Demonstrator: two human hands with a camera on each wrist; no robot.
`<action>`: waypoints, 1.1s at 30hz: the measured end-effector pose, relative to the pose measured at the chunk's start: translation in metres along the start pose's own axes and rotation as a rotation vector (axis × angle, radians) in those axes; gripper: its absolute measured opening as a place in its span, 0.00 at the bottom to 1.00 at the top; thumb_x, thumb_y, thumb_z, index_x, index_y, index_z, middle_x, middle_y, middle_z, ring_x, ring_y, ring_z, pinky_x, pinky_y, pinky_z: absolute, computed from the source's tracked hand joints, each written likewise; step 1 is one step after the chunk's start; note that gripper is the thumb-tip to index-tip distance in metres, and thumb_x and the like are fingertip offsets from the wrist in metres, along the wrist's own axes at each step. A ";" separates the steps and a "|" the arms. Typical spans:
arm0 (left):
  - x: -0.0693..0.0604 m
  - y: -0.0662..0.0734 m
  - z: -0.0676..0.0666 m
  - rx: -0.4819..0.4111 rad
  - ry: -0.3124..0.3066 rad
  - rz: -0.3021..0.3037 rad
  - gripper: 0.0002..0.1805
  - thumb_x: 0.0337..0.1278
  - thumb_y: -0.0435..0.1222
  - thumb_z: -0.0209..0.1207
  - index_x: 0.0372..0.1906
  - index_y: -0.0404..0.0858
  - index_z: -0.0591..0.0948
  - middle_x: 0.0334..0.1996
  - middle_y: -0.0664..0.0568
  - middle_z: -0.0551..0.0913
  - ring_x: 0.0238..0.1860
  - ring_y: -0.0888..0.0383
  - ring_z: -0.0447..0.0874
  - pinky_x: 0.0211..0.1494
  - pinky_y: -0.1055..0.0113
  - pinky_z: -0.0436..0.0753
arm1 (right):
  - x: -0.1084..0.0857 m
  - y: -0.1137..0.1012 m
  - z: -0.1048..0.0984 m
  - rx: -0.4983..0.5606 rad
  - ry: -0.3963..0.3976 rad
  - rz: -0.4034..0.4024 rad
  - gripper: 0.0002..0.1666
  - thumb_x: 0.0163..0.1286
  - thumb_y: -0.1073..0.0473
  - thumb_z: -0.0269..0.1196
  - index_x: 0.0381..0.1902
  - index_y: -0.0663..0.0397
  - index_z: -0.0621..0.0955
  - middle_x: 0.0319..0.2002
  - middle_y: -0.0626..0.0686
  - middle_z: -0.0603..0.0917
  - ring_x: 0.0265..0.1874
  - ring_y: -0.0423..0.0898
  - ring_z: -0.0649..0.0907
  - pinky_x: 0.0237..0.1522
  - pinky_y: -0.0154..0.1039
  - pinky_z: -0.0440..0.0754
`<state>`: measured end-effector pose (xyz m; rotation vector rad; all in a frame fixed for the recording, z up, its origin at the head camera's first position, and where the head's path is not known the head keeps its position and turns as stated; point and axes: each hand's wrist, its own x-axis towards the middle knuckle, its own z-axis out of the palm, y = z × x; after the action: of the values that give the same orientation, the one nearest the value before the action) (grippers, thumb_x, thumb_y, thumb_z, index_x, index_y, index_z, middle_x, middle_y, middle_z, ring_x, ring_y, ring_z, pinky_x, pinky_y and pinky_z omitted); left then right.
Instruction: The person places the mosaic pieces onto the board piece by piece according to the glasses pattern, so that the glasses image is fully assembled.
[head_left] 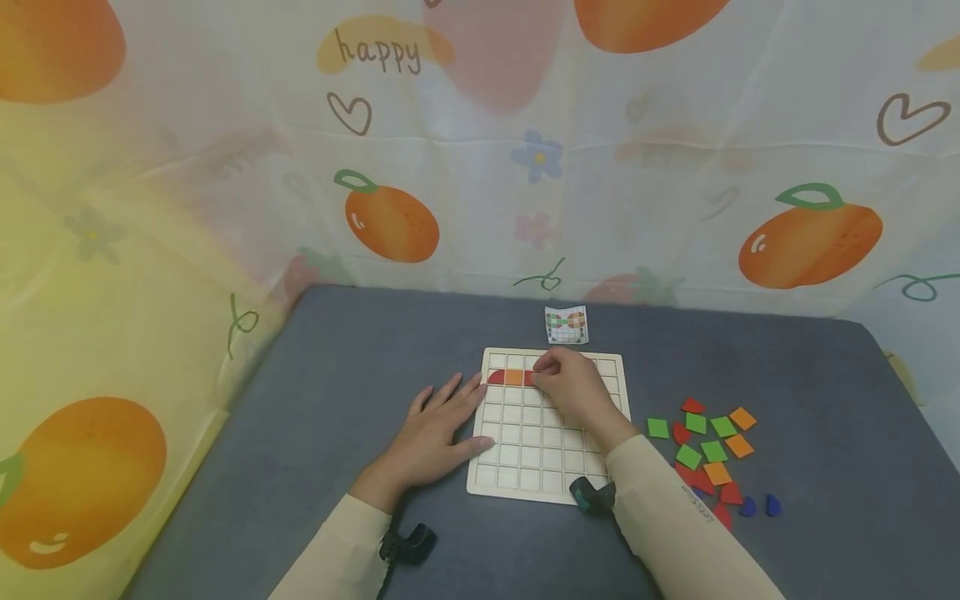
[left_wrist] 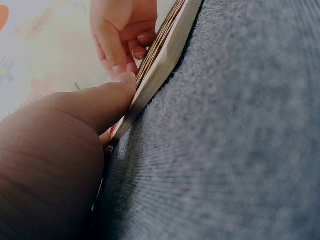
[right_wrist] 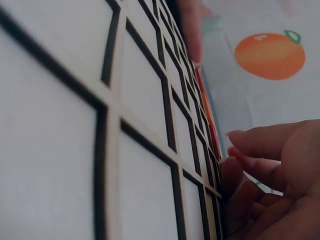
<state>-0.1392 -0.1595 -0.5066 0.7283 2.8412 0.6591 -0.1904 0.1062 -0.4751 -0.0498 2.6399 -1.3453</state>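
Note:
A pale wooden grid board (head_left: 510,457) lies on the table. Along its second row sit a red tile with a rounded corner (head_left: 497,377), an orange square tile (head_left: 513,377) and another red tile (head_left: 528,378), partly hidden. My right hand (head_left: 573,387) reaches over the board and pinches that second red tile at its cell; the fingertips (right_wrist: 235,137) are curled close to the board's surface. My left hand (head_left: 438,437) lies spread at the left edge, fingers straight. Its thumb (left_wrist: 112,97) rests on the board's rim, steadying contact there.
Behind the board lies a small printed pattern card (head_left: 567,326). To the right are scattered loose tiles: green squares (head_left: 657,428), orange squares (head_left: 717,474), red pieces (head_left: 731,493) and blue drop-shaped pieces (head_left: 773,505). A patterned curtain (head_left: 465,167) hangs behind the grey table (head_left: 337,367).

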 end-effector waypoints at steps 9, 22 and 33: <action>0.000 0.002 -0.002 -0.003 -0.003 -0.006 0.47 0.76 0.63 0.60 0.89 0.48 0.60 0.87 0.58 0.54 0.87 0.51 0.44 0.82 0.36 0.41 | -0.003 0.001 -0.001 0.027 0.006 -0.045 0.09 0.82 0.55 0.66 0.51 0.52 0.88 0.52 0.52 0.89 0.56 0.55 0.85 0.60 0.58 0.80; 0.001 -0.001 0.000 -0.008 0.013 0.015 0.47 0.76 0.63 0.59 0.89 0.49 0.61 0.87 0.59 0.55 0.87 0.51 0.44 0.82 0.36 0.40 | -0.011 0.007 -0.010 0.165 -0.028 -0.085 0.20 0.83 0.42 0.64 0.59 0.47 0.87 0.49 0.49 0.85 0.49 0.51 0.84 0.54 0.54 0.80; 0.000 0.000 0.001 -0.007 0.015 0.008 0.47 0.75 0.62 0.61 0.88 0.47 0.61 0.87 0.57 0.55 0.87 0.50 0.44 0.82 0.36 0.40 | -0.026 0.009 -0.031 0.387 -0.086 -0.161 0.33 0.88 0.39 0.56 0.70 0.61 0.78 0.56 0.59 0.86 0.53 0.58 0.86 0.56 0.56 0.83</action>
<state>-0.1392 -0.1590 -0.5070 0.7378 2.8494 0.6786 -0.1695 0.1391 -0.4602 -0.2658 2.3022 -1.8370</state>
